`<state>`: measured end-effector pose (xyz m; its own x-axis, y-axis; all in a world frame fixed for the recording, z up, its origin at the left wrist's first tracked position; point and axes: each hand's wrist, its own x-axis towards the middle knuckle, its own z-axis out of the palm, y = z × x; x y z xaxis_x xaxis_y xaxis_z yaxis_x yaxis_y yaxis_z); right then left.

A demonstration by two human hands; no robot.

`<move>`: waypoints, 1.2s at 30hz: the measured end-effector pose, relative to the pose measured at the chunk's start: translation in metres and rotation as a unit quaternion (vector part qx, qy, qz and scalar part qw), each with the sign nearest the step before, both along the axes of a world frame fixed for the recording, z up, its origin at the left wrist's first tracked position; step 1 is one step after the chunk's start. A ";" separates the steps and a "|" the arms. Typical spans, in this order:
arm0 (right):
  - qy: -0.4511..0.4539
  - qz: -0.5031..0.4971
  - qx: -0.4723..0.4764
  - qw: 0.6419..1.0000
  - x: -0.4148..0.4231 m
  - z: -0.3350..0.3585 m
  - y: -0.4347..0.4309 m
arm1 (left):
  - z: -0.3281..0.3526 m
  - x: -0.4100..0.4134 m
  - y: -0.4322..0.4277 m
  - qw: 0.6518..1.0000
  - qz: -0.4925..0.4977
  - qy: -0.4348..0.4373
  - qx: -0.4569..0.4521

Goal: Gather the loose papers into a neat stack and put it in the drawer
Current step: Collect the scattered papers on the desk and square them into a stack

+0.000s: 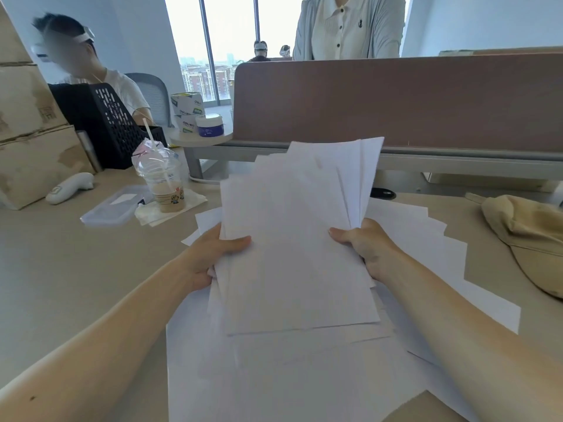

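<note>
I hold a thick, uneven bundle of white papers [292,239] above the beige desk [76,269], its far edges fanned out and its sheets misaligned. My left hand [210,257] grips the bundle's left edge, thumb on top. On the opposite edge my right hand [365,248] grips it the same way. More loose white sheets [274,376] lie spread on the desk under and around the bundle, reaching to the right [441,239]. No drawer is in view.
An iced drink cup with a straw [163,184] stands left of the papers beside a clear plastic lid [112,207] and a white controller [70,187]. A tan cap [530,239] lies at right. A brown partition [396,102] backs the desk; cardboard boxes [27,132] and people surround it.
</note>
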<state>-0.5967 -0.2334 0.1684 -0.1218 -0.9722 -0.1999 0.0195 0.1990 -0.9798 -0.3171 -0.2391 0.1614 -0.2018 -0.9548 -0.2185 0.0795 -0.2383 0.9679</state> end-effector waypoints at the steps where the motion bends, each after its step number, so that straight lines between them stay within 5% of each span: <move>1: -0.014 -0.008 0.000 1.000 0.002 -0.001 0.000 | 0.001 -0.001 0.001 1.000 -0.007 -0.002 0.002; 7: -0.043 0.045 0.006 0.998 0.019 -0.004 0.003 | 0.007 0.002 0.003 0.998 0.009 -0.051 -0.037; 14: -0.013 -0.009 -0.012 1.000 0.031 -0.011 -0.004 | 0.010 0.025 0.010 0.996 0.025 -0.088 -0.015; 18: -0.048 0.058 0.027 0.997 0.046 -0.008 -0.005 | 0.007 0.042 0.015 0.985 0.050 -0.164 -0.026; 28: 0.060 0.186 0.064 0.979 0.086 -0.010 -0.007 | 0.015 0.133 0.023 0.881 0.140 -0.446 -0.078; 36: 0.270 0.126 -0.041 0.954 0.051 0.003 -0.007 | 0.005 0.162 0.015 0.782 0.209 -0.586 -0.022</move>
<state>-0.5458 -0.2405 0.1711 0.0540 -0.9938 -0.0970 -0.5309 0.0537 -0.8457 -0.1556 -0.2239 0.1664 0.4456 -0.8951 0.0159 -0.8069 -0.3938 0.4402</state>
